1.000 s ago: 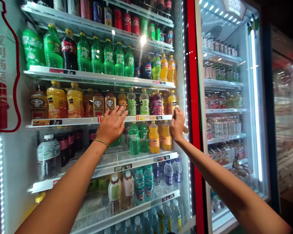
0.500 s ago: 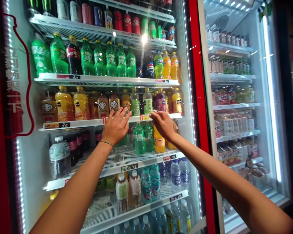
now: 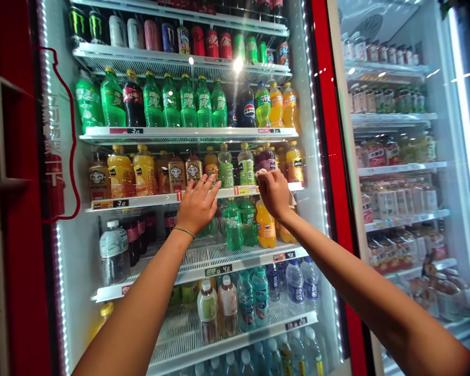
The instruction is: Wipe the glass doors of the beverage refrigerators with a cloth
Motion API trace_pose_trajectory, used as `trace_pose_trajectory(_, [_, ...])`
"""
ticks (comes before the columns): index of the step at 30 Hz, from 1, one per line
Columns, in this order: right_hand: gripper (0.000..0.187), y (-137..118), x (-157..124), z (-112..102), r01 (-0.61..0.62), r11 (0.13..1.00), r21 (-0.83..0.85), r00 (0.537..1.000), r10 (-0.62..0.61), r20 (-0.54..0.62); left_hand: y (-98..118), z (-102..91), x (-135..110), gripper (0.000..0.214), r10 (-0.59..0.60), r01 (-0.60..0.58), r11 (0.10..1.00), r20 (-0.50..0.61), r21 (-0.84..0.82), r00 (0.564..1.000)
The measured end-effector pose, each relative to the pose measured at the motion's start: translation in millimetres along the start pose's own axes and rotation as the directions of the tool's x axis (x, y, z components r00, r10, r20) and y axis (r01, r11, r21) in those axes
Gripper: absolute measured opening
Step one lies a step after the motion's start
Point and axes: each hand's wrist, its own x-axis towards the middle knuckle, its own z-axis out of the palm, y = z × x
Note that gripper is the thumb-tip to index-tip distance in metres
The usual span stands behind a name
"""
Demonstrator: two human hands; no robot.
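Observation:
My left hand (image 3: 198,206) has its fingers spread and its palm toward the glass front of a drinks fridge, before the price strip (image 3: 156,200) of the middle shelf. Nothing shows in it, and a thin band circles the wrist. My right hand (image 3: 274,194) is closed, bunched around a pale cloth (image 3: 292,199) that peeks out beside the palm and at the fingertips. It is near the right end of that shelf, in front of a purple drink bottle (image 3: 267,155) and an orange soda bottle (image 3: 266,227). Most of the cloth is hidden by the fingers.
Behind the glass stand green soda bottles (image 3: 170,102), yellow juice bottles (image 3: 119,172), cans (image 3: 198,40) and water bottles (image 3: 294,281). A red frame post (image 3: 334,130) separates this fridge from a second lit one (image 3: 399,167). A grey handle (image 3: 0,130) sticks out at left.
The view has swung so that the fridge sits farther right in the picture. My right hand has moved slightly up and right along the glass; my left hand stays at about the same spot.

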Motion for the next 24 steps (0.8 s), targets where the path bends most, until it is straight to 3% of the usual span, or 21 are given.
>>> trace_pose_trajectory(2, [0.028,-10,10,3,-0.035,0.999,-0.023,0.999,0.035,-0.025,0,-0.4,0,0.058,-0.004,0.004,1.0,-0.001,0.005,1.0])
trace_pose_trajectory(4, [0.026,-21,10,3,0.147,0.989,-0.02,0.987,-0.145,0.071,0,-0.7,0,0.057,-0.003,0.003,1.0,-0.001,0.014,1.0])
trace_pose_trajectory(6, [0.023,-25,3,-1,0.375,0.926,0.03,0.906,-0.373,0.199,0,-0.8,0,0.056,-0.001,0.001,1.0,0.003,0.019,1.0])
trace_pose_trajectory(8, [0.022,-21,-3,-5,0.459,0.886,0.066,0.848,-0.459,0.265,0,-0.6,0,0.056,-0.001,0.001,1.0,0.001,0.02,1.0])
trace_pose_trajectory(9, [0.021,-19,-3,-7,0.427,0.903,0.05,0.866,-0.424,0.264,0,-0.5,0,0.056,-0.002,0.002,1.0,-0.002,0.021,1.0])
trace_pose_trajectory(11, [0.02,-18,4,-7,0.262,0.965,-0.028,0.948,-0.252,0.194,1,-0.6,0,0.057,-0.003,0.003,1.0,-0.007,0.028,1.0])
trace_pose_trajectory(13, [0.02,-26,13,-3,0.117,0.989,-0.087,0.988,-0.108,0.109,1,-0.8,0,0.055,-0.005,0.005,0.999,-0.003,0.043,1.0])
trace_pose_trajectory(14, [0.021,-33,16,-1,0.108,0.989,-0.096,0.99,-0.099,0.096,1,-1.0,1,0.054,-0.005,0.005,0.999,0.001,0.052,1.0])
trace_pose_trajectory(16, [0.02,-45,15,2,0.221,0.972,-0.083,0.97,-0.21,0.126,1,-1.3,1,0.051,-0.003,0.002,0.998,0.003,0.07,1.0])
trace_pose_trajectory(20, [0.016,-46,0,0,0.505,0.863,0.006,0.851,-0.499,0.164,2,-1.7,1,0.05,0.004,-0.003,0.997,-0.007,0.082,1.0])
trace_pose_trajectory(21, [0.015,-42,-1,-1,0.507,0.862,0.012,0.852,-0.502,0.148,2,-2.0,1,0.049,0.001,0.0,0.997,-0.009,0.078,1.0])
trace_pose_trajectory(24, [0.014,-38,9,1,0.296,0.955,-0.023,0.955,-0.295,0.046,3,-2.9,1,0.05,-0.007,0.007,0.998,-0.008,0.062,1.0])
